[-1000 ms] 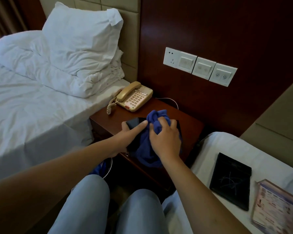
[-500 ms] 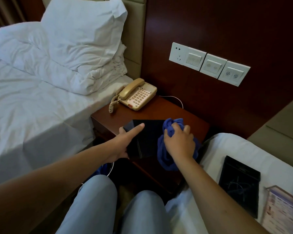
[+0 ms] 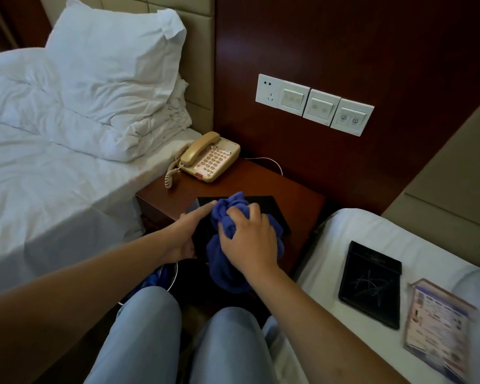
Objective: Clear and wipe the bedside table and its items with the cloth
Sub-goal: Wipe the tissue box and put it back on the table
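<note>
— Two grips are in use. Report the state of each.

— My right hand (image 3: 250, 245) is clenched on the blue cloth (image 3: 233, 234), which is bunched under my palm and pressed onto the black folder (image 3: 269, 210). Part of the cloth hangs past the front edge of the desk (image 3: 297, 195). My left hand (image 3: 185, 235) grasps the folder's near left edge, thumb below, index finger laid flat along the top toward the cloth.

— Location of the folder?

— It lies flat on the front half of the desk, near edge projecting over the front lip. The cloth covers its middle; the far edge and right corner remain visible.

— Other items on the desk?

— One beige telephone (image 3: 209, 157) at the rear left corner, handset seated in its cradle, coiled cord hanging off the left side. A thin white cable (image 3: 272, 162) runs behind it toward the wall panel.

— Items apart from the desk?

— On the bed to my right (image 3: 344, 231): one black pad (image 3: 370, 284) lying flat, and beside it a printed card (image 3: 438, 328), blurred, text unreadable. On the left bed, a white pillow (image 3: 114, 65) leans against the headboard. Three white switch plates (image 3: 313, 105) are mounted on the wood wall above the desk. My knees, in light blue trousers, are below the hands.
</note>
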The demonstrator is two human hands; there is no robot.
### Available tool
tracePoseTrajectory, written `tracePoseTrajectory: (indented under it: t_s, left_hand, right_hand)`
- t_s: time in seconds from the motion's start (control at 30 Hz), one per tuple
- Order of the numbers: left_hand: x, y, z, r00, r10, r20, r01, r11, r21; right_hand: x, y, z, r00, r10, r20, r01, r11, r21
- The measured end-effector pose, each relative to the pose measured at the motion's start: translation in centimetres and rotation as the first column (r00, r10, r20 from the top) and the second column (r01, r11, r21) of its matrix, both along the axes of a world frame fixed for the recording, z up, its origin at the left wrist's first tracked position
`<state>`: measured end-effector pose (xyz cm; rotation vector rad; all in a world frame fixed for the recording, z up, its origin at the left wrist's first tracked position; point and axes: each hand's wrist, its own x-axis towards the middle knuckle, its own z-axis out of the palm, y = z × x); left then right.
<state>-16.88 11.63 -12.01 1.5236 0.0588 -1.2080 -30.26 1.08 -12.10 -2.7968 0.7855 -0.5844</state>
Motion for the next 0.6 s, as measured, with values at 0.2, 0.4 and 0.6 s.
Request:
tracePoseTrajectory:
  t_s: [0.2,0.4,0.6]
  left_hand:
    - [0.7,0.6,0.2,1.000,-0.007,0.009,0.007,1.000,-0.008]
    - [2.0,1.0,-2.0,0.996,-0.006,-0.086,0.005,1.000,-0.005]
    - [2.0,0.7,-2.1,0.996,0.019,-0.091,-0.022,0.999,-0.033]
  right_hand:
    - [1.7,-6.8,-2.2,0.985,-0.160,-0.056,0.161,0.987,0.006]
    - [6.4,-11.8,-3.5,0.956,-0.196,-0.216,0.206,0.978,0.022]
    - [10.0,-16.7,-3.8,0.894,-0.259,-0.365,0.350,0.913,0.210]
